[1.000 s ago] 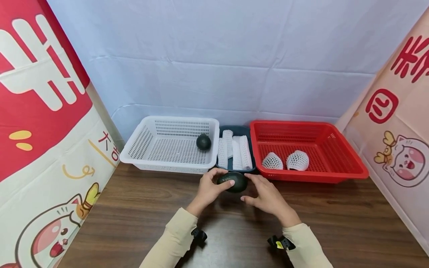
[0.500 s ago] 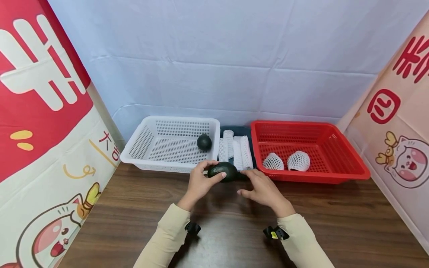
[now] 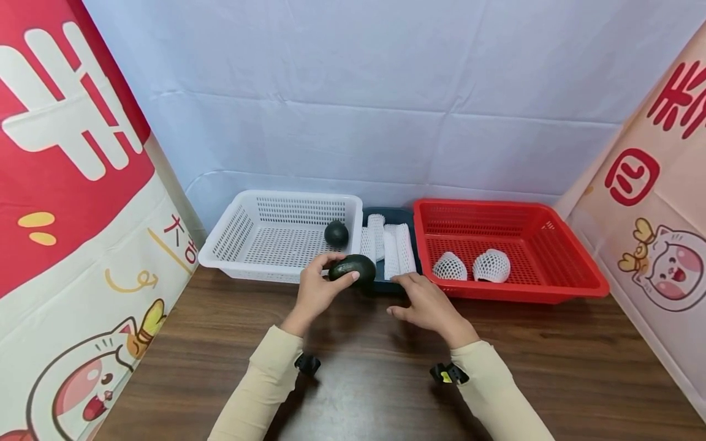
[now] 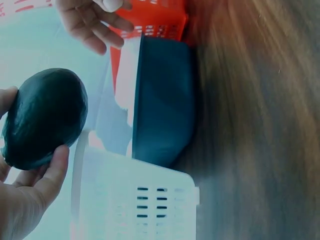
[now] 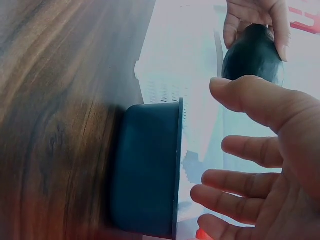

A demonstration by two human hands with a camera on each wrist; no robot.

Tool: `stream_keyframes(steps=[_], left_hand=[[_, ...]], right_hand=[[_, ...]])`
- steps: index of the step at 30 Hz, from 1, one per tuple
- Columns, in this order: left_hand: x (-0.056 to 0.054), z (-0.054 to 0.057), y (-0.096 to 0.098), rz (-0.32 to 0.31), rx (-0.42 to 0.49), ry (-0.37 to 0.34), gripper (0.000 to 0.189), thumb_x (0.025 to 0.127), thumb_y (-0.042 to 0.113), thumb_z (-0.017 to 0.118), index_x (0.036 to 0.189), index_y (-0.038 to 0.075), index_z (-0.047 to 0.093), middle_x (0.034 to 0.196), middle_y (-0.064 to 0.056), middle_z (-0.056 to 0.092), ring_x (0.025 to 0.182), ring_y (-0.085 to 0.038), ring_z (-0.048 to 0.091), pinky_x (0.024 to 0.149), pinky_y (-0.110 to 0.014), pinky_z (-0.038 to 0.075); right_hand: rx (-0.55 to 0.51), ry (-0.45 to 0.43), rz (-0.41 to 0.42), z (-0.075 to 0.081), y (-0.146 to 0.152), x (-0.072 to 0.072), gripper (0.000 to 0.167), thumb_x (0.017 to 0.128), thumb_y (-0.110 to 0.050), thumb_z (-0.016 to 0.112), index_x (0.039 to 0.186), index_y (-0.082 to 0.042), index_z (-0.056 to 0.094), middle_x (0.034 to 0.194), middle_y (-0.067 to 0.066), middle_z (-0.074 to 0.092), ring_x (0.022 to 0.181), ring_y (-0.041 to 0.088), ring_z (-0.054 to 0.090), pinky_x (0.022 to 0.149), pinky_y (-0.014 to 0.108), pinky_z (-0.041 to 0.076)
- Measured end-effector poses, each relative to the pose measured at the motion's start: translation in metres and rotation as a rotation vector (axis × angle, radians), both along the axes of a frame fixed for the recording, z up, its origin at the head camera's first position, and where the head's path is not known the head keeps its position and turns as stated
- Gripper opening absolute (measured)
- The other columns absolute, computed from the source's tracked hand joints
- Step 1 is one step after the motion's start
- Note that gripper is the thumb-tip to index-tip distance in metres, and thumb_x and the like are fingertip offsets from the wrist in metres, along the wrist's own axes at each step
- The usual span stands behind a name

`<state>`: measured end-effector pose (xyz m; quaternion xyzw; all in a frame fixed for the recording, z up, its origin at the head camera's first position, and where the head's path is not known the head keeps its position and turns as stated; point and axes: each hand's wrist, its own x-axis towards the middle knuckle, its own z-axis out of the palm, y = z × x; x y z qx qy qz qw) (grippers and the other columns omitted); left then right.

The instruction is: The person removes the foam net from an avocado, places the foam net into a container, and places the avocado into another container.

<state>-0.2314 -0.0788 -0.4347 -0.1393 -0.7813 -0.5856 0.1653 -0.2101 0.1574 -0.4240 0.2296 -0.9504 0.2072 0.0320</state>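
Observation:
A dark green avocado (image 3: 353,272) is held by my left hand (image 3: 318,294), above the front rim of the white basket. In the left wrist view the thumb and fingers grip one end of the avocado (image 4: 47,117). My right hand (image 3: 432,307) is beside the front of the blue bin (image 3: 386,286), its fingers spread and holding nothing; the right wrist view shows them apart, in front of the blue bin (image 5: 150,167). Several rolled white foam net sleeves (image 3: 399,250) lie in that bin. Another avocado (image 3: 336,234) rests in the white basket (image 3: 278,273).
At the right stands a red basket (image 3: 551,291) with two avocados in white foam nets (image 3: 491,266). The three containers are side by side along the back of the brown wooden table (image 3: 375,380). A pale cloth (image 3: 353,110) hangs behind them.
My left hand has carried the avocado left and upward in the head view, away from the right hand. The right hand has shifted slightly left and up, its fingers no longer beside the avocado.

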Motion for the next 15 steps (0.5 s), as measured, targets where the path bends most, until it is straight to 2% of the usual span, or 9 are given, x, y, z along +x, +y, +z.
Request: stream_keyframes(steps=[7,15], left_hand=[[-0.007,0.004,-0.008,0.037,0.011,0.005,0.037,0.073,0.022,0.08,0.106,0.01,0.066,0.1,-0.002,0.061,0.089,-0.016,0.055,0.068,-0.033,0.049],[-0.018,0.004,-0.018,0.093,0.027,0.004,0.039,0.073,0.025,0.08,0.106,0.011,0.066,0.103,-0.001,0.061,0.092,-0.016,0.054,0.07,-0.034,0.047]], right_hand=[[-0.015,-0.027,0.004,0.001,-0.005,-0.006,0.062,0.074,-0.035,0.077,0.124,-0.003,0.057,0.119,0.014,0.056,0.108,0.028,0.051,0.088,0.045,0.044],[-0.019,-0.058,0.006,0.004,-0.01,-0.012,0.061,0.076,-0.034,0.076,0.125,-0.004,0.056,0.12,0.012,0.055,0.108,0.025,0.051,0.088,0.043,0.044]])
